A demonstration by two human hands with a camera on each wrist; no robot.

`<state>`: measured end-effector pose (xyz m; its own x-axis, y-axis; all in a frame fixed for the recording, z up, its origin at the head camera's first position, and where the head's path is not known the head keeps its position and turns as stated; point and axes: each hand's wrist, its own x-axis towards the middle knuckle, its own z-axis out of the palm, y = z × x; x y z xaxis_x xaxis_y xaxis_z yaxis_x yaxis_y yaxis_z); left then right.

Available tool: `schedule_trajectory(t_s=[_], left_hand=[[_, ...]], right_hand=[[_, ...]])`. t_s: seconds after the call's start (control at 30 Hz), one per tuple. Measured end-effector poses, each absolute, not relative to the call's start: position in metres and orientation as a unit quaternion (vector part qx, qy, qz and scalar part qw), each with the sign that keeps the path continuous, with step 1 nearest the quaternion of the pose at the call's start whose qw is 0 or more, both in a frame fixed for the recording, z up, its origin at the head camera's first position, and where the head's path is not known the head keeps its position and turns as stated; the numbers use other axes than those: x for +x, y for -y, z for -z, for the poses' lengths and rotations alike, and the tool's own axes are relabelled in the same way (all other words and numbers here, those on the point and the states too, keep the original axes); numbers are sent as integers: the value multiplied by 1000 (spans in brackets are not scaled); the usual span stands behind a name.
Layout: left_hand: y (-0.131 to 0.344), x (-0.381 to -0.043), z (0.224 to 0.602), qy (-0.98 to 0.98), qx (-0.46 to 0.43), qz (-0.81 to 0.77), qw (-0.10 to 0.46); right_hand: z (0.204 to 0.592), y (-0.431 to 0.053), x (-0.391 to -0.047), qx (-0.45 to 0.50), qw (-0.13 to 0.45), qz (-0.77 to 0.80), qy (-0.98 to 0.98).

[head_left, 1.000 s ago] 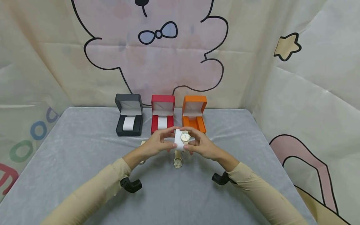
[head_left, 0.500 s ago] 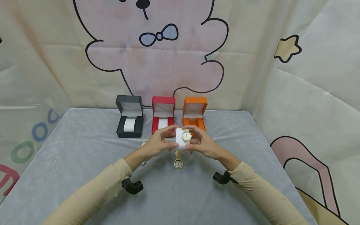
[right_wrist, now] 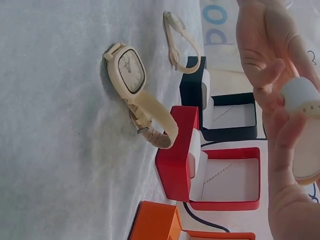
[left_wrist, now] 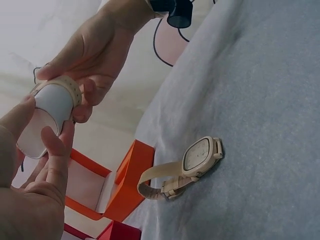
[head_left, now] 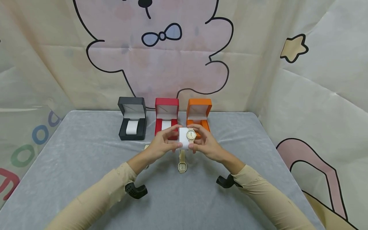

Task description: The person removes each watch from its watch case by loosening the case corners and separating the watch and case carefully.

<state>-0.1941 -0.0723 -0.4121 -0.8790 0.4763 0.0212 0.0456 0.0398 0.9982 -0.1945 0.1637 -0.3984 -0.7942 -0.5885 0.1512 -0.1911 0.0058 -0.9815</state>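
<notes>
In the head view a cream-strapped round-faced watch [head_left: 191, 135] is wrapped round a white watch cushion [head_left: 183, 139], held above the table before the orange box [head_left: 199, 108]. My left hand [head_left: 161, 143] grips the bare left end of the cushion between thumb and fingers. At the other end, my right hand [head_left: 207, 143] pinches the watch and cushion, its thumb at the lower strap. The left wrist view shows the strap [left_wrist: 74, 90] circling the cushion, right thumb against it. Below the hands lies a square-faced cream watch [head_left: 182, 166], its strap closed in a loop.
A black box [head_left: 132, 110] and a red box [head_left: 166, 108] stand open left of the orange one, each with a white cushion inside. No cushion shows in the orange box. Another cream watch [right_wrist: 177, 42] lies further left, mostly behind the left hand in the head view.
Both hands have moved slightly up and away toward the boxes with the cushion and round watch, keeping their grip. The boxes and the square-faced watch have stayed in place.
</notes>
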Motion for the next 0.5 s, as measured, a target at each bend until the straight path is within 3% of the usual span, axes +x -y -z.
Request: schedule_trajectory(t_s=[0.5], left_hand=[[75, -192, 414, -716, 175, -655, 164]], right_hand=[[401, -165, -196, -301, 166, 616, -709]])
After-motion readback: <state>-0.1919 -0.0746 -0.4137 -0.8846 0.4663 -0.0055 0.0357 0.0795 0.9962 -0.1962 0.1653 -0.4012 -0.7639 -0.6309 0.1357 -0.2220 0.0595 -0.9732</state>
